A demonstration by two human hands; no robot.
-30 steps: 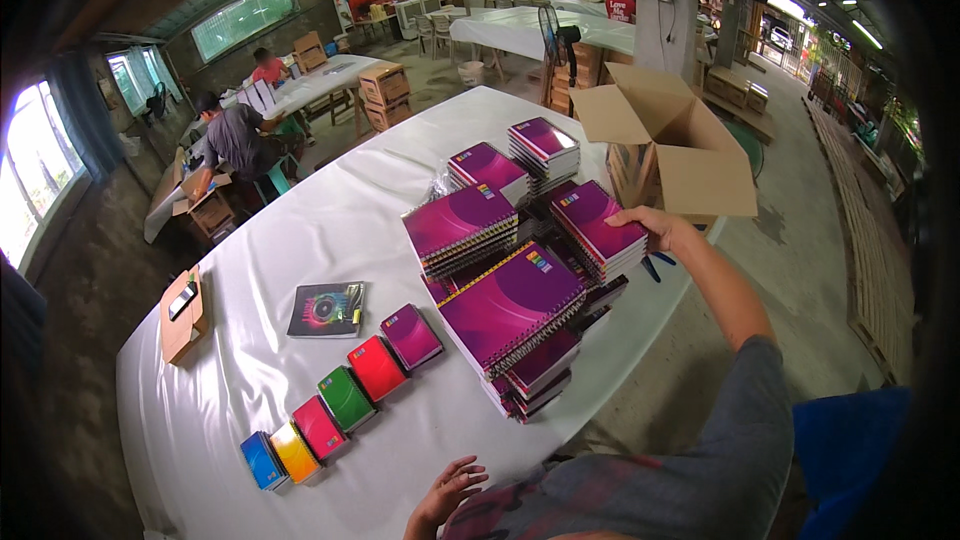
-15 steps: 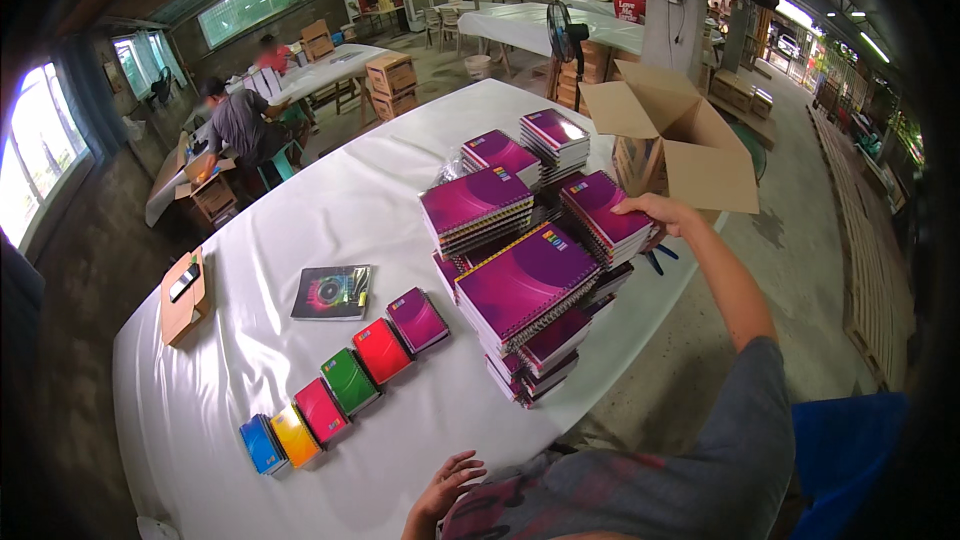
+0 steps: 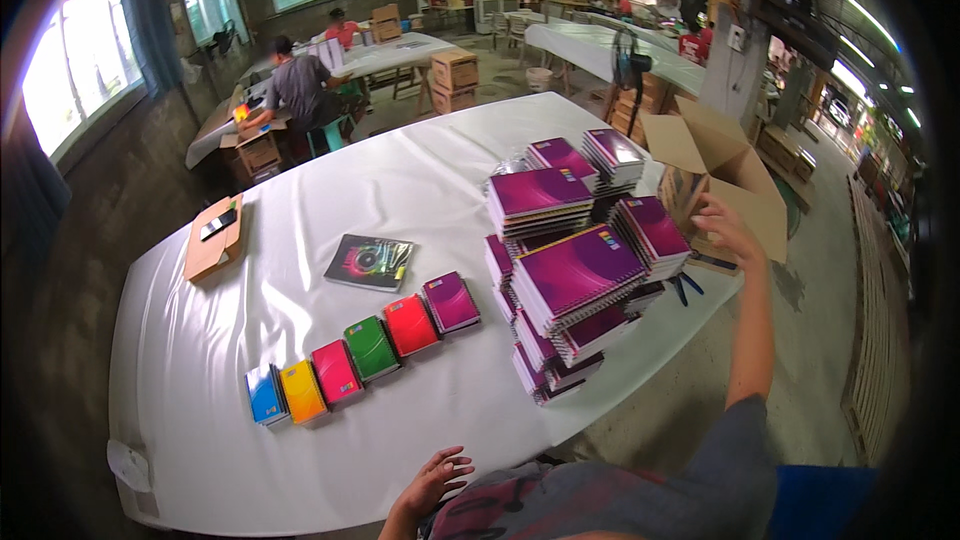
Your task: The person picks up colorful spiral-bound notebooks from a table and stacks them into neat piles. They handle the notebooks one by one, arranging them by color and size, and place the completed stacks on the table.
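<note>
Long desk (image 3: 330,190) under a white cloth, purple spiral notebooks (image 3: 575,275) stacked high toward its right edge — open cardboard box (image 3: 715,165) just off that edge. Right hand (image 3: 728,230) stretched out at the box's near flap, fingers spread, gripping nothing. Left hand (image 3: 435,480) open too, resting at the near edge. Seemingly mid-reach into the box; next, a firm grasp inside. Row of small coloured notebooks (image 3: 365,345) near the front edge.
</note>
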